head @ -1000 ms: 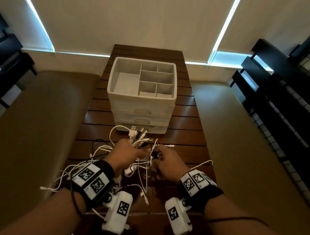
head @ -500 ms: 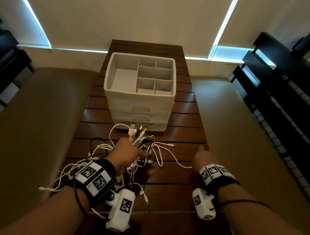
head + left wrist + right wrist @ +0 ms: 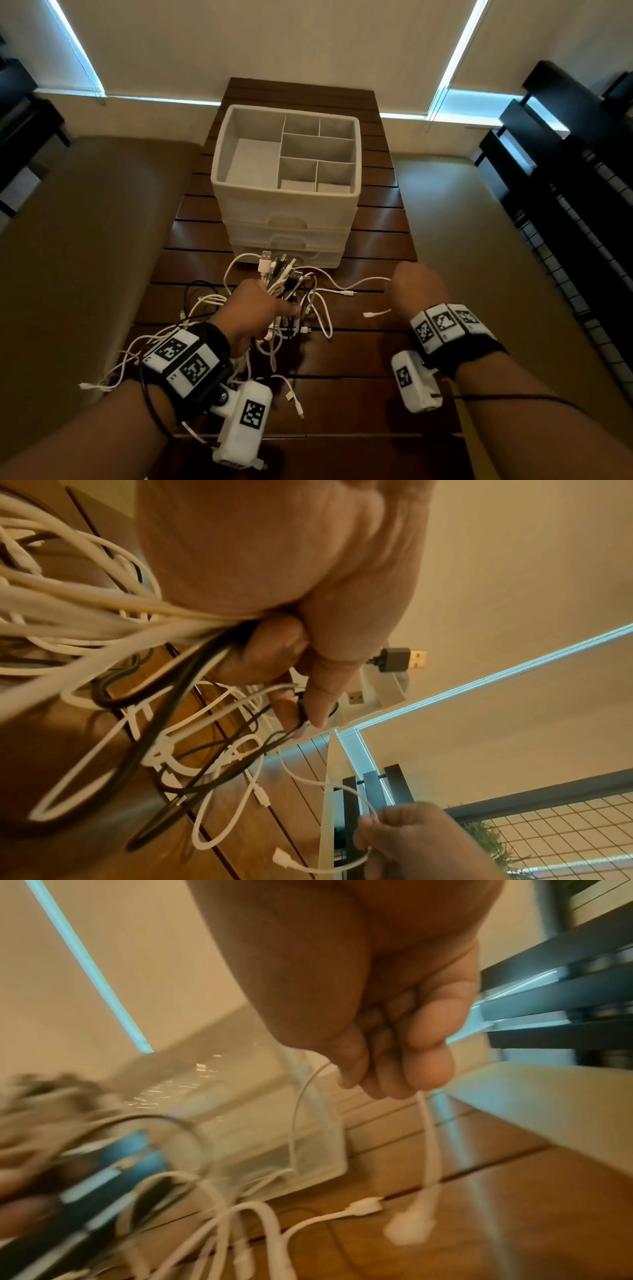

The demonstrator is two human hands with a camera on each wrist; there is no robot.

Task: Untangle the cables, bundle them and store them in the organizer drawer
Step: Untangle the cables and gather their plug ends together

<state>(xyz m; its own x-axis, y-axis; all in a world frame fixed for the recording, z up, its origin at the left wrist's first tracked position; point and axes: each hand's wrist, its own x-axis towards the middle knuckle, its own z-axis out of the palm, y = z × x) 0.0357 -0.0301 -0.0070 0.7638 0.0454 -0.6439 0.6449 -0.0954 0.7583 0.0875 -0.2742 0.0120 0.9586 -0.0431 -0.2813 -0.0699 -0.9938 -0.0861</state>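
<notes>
A: Left of the white plastic drawer organizer?
B: Tan cushion. In front of the organizer, left hand fisted round the tangled bundle of white and black cables, plug ends poking up just before the bottom drawer.
A: Right?
B: Right hand pinches one thin white cable, free plug dangling over the dark slatted wooden table. Black rack far right.
A: Changed?
B: Right hand has pulled further right of the organizer; strand drawn out.
</notes>
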